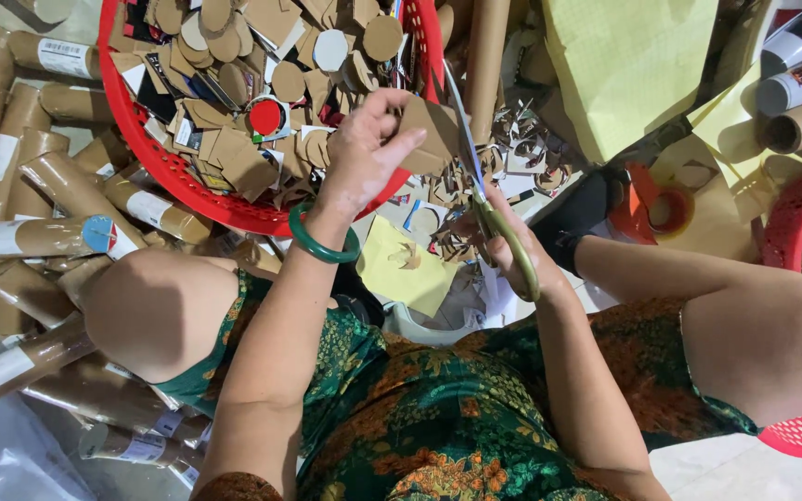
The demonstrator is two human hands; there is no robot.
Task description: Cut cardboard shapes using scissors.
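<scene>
- Currently: left hand pinched shut on a brown card piece, held above the rim of the red basket.
- Right hand closed through the handles of the scissors; blades partly open, edge against the card.
- Keep the card taut and square to the blades.
- Feed by turning the card, not the scissors.
- Keep fingertips clear of the cut line.
- Cut over the scrap pile below.

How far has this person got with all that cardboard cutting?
Done: the red basket is already heaped with cut cardboard shapes, many of them round. In hand: the left hand holds a brown cardboard piece while the right hand works yellow-handled scissors into it. Left: many cardboard tubes lie uncut around the legs, so plenty seems to remain.
</scene>
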